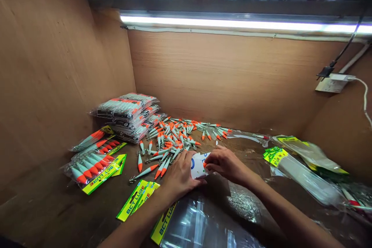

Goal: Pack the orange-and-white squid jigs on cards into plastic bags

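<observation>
My left hand [180,172] is closed around a white holder with blue printing [197,166], thumb along its near side. From the right, my right hand [221,160] meets it with fingers pinched on a squid lure [205,164], of which only a bit of orange shows; the rest is hidden by the fingers. Just beyond both hands lies a heap of loose pale lures with orange tips [174,135] and wire hooks. Below my left forearm are yellow header cards [136,200] and clear plastic bags [188,223].
Filled packs of lures [128,110] are stacked at the back left. Nearer, carded bags of lures [93,166] lie on the bench. Flat clear bags [305,178] with green and yellow cards lie at right. A light tube [226,23] and a power outlet [334,83] are on the walls.
</observation>
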